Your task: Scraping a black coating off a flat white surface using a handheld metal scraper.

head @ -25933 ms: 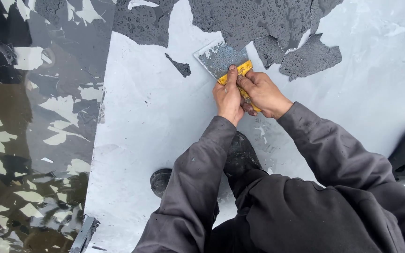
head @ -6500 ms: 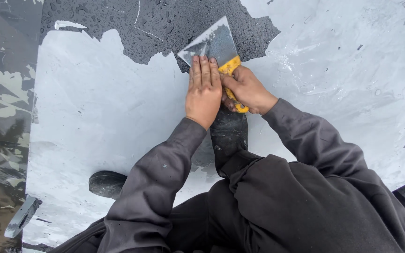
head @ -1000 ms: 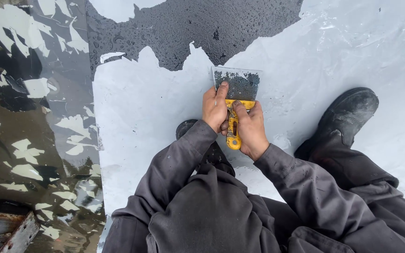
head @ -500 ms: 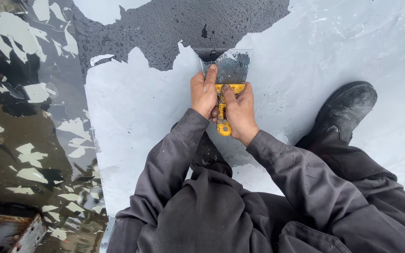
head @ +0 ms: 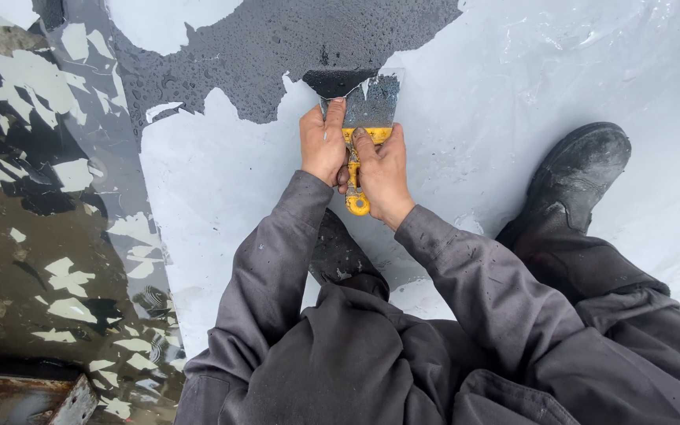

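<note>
Ahead of the closed fingers (head: 338,124), a wide steel scraper with yellow handle (head: 365,118) is gripped by the right hand (head: 383,169) and pressed flat by the left hand (head: 323,145), wedging under pale grey coating (head: 222,181).

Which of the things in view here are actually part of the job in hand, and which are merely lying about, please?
In use:
- scraper with yellow handle, gripped by left hand and right hand
- pale coating being lifted
- dark wet surface laid bare

Lying about:
- rusty metal piece, bottom left
- loose pale flakes at left
</note>
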